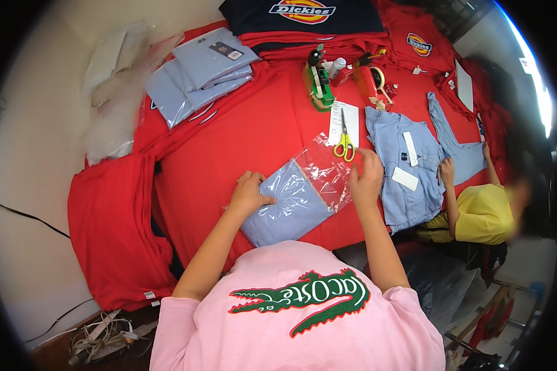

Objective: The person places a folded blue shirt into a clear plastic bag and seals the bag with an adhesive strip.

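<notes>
A folded light-blue garment (281, 216) lies in a clear plastic bag in front of me. The bag's loose flap (327, 176) spreads toward the upper right over the red cloth. My left hand (250, 196) grips the bag's left edge, its thumb on top of the plastic. Beside the flap's right edge is my right hand (367, 178), its fingers bent together; whether they pinch anything is too small to tell. Just left of those fingers, yellow-handled scissors (344, 145) rest with blades pointing away, partly over a white printed paper (351, 117).
Bagged blue garments (201, 68) are stacked at the far left. A green tape dispenser (320, 89) and a red one (368, 83) stand beyond the scissors. At right, a co-worker in yellow (486, 213) handles blue garments (408, 167). Red clothes (117, 229) hang at the left edge.
</notes>
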Tool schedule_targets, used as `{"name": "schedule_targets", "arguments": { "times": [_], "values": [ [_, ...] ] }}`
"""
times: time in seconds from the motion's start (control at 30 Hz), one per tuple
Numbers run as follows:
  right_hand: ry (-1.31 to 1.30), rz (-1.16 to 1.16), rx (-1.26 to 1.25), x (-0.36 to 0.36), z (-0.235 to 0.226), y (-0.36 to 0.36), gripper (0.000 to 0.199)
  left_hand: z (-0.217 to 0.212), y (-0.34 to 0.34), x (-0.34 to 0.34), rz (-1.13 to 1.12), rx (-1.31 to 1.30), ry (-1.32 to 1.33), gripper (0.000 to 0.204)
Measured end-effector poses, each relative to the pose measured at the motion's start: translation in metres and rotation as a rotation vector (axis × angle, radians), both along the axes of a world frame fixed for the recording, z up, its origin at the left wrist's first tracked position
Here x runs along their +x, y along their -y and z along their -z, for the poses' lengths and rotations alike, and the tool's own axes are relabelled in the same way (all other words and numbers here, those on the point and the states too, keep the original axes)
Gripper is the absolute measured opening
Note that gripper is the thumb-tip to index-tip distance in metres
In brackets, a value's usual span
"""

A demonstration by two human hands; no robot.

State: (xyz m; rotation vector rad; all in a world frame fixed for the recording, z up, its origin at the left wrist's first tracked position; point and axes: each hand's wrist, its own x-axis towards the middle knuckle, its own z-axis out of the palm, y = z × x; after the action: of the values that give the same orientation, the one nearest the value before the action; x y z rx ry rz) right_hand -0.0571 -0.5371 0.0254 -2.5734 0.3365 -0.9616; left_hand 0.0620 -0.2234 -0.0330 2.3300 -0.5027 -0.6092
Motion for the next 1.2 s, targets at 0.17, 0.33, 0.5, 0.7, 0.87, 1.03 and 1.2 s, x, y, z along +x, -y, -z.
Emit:
{"name": "schedule_targets", "arguments": {
  "times": [0.17, 0.33, 0.5, 0.7, 0.87, 1.03, 1.2],
  "values": [
    [-0.378, 0.023, 0.428, -0.011, 0.056, -0.047, 0.027, 0.001, 0.020, -0.021, 0.059, -0.038, 0.089, 0.068],
    [-0.382, 0.141, 0.603, -0.002, 0.092, -0.048, 0.036, 0.007, 0.018, -0.031, 0.046, -0.044, 0.066, 0.086],
    [-0.487, -0.043, 0.932, 0.013, 0.111, -0.002, 0.024, 0.005, 0.028, -0.033, 0.109, -0.059, 0.073, 0.101],
    [-0.332, -0.347, 1.311, 0.016, 0.013, -0.027, 0.008, -0.003, 0.018, -0.014, 0.129, -0.073, 0.058, 0.091],
    [-0.226, -0.671, 1.315, 0.003, -0.073, -0.051, 0.009, -0.064, 0.017, 0.023, 0.153, -0.339, 0.063, 0.043],
    [-0.349, -0.852, 1.119, -0.022, -0.084, -0.034, 0.010, -0.142, 0.006, 0.017, 0.122, -0.451, 0.834, 0.040],
    [-0.531, -0.773, 0.670, -0.037, -0.028, -0.060, 0.016, -0.072, -0.036, 0.009, 0.286, -0.247, 0.896, 0.052]
  ]
}}
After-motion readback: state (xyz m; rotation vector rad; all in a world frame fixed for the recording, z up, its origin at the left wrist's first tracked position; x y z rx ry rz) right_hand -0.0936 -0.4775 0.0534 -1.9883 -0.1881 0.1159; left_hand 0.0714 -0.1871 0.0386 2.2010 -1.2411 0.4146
